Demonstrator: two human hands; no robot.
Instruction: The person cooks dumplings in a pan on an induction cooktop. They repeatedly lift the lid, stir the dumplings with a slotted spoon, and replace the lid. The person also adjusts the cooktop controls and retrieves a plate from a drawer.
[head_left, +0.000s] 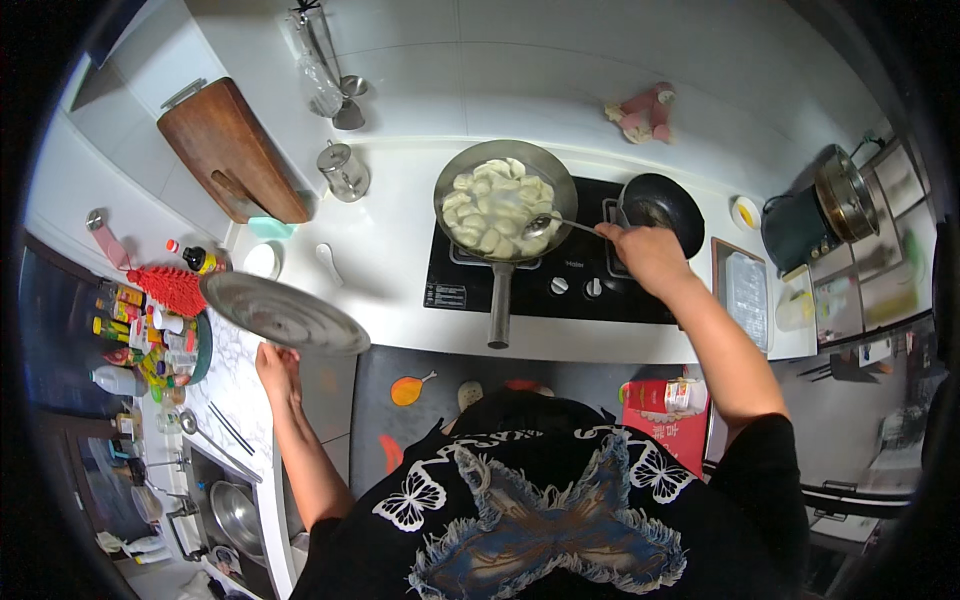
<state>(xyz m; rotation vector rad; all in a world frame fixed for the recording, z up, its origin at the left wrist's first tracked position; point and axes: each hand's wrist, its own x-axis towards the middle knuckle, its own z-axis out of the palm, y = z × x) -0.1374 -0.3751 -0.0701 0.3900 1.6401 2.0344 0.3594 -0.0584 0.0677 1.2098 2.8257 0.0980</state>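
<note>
My right hand (646, 253) grips the handle of a metal spoon (538, 225), whose bowl rests among pale dumplings (487, 214) in cloudy liquid. They fill a large metal wok (564, 169) on the left burner of a black gas cooktop (480, 289); the wok's handle points towards me. Off to the left, my left hand (279, 369) holds a round metal lid (285, 313) by its underside, tilted, away from the wok. The fingers of my left hand are partly hidden by the lid. A small black frying pan (664, 214) sits on the right burner, beyond my right hand.
On the left counter stand a white spoon (328, 264), a glass pot (343, 172) and crowded bottles (120, 307). A wooden cutting board (232, 150) leans at the wall. Rightwards are a small bowl (745, 214), a clear plastic container (747, 292) and a dark appliance (799, 229). A sink (236, 517) lies lower left.
</note>
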